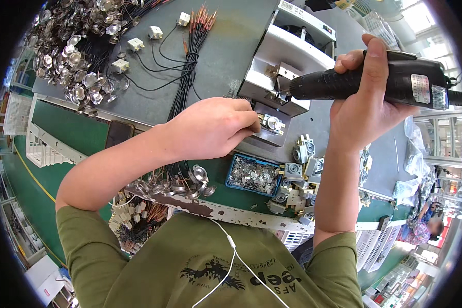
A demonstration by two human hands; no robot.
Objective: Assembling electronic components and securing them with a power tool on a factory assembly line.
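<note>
My right hand (pixel 362 110) is wrapped round a black electric screwdriver (pixel 323 85), which lies almost level with its nose pointing left. The screwdriver's tip is close to the front of a metal feeder machine (pixel 292 46); whether they touch I cannot tell. With fingers pinched together, my left hand (pixel 213 127) is at a small metal part with a round disc (pixel 273 123). That part sits on a metal fixture block (pixel 272 137) in front of the machine. My fingertips are partly hidden behind the hand, but they close on the part's left end.
A blue tray (pixel 231 186) of small metal pieces stands near the table edge. Right of it are piled metal assemblies (pixel 292 197). Bundled black wires (pixel 182 97) with white connectors (pixel 135 44) lie behind my left forearm. Round metal caps (pixel 87 79) are heaped at the far left.
</note>
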